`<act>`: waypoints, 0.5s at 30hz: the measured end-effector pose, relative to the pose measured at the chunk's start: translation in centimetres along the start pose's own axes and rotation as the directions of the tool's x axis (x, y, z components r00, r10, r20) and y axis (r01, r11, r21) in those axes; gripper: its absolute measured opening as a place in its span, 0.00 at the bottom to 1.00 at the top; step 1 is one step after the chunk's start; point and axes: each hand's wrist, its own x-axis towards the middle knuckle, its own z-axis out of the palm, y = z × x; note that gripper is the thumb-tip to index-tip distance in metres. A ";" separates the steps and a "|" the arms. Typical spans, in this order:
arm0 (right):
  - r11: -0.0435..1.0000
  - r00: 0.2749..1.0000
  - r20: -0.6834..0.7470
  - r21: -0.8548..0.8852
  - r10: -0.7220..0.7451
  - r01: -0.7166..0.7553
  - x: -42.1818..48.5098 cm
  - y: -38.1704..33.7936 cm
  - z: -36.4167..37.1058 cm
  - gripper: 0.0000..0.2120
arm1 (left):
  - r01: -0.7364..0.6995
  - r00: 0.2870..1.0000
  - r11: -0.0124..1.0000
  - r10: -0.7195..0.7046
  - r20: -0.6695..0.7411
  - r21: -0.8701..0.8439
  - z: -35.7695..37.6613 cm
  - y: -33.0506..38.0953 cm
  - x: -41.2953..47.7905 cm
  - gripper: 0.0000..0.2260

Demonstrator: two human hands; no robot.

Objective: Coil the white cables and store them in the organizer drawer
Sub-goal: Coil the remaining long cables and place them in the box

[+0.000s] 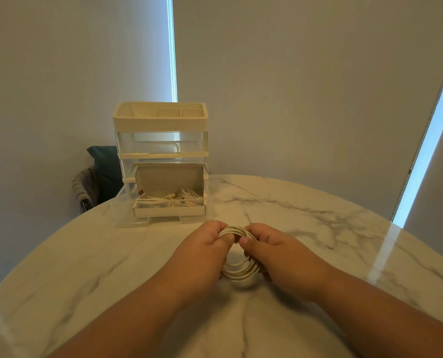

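Holding coiled white cable (241,272) upright in left hand (204,245) and right hand (270,248), both curled round its far arc; open organizer drawer (131,220) just beyond, nearer the left.

No text, label, brand, number or sign could be read anywhere. Nothing legible was made out on the organizer (160,122), on the cardboard box (169,178) or on the surface (292,228).
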 end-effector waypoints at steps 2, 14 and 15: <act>0.994 0.998 -0.021 -0.101 -0.055 0.052 0.1 0.2 0.0 0.08 | -0.140 0.990 0.975 0.139 0.018 0.174 -0.6 0.0 0.1 0.05; 0.997 0.984 -0.162 -0.055 -0.068 0.059 0.3 0.4 0.9 0.11 | -0.071 0.982 0.929 0.001 0.190 0.364 -1.1 -0.2 0.0 0.06; 0.997 0.980 -0.182 -0.038 -0.075 0.070 0.2 0.1 0.9 0.12 | -0.033 0.987 0.965 -0.009 0.160 0.259 -0.9 -0.1 0.0 0.05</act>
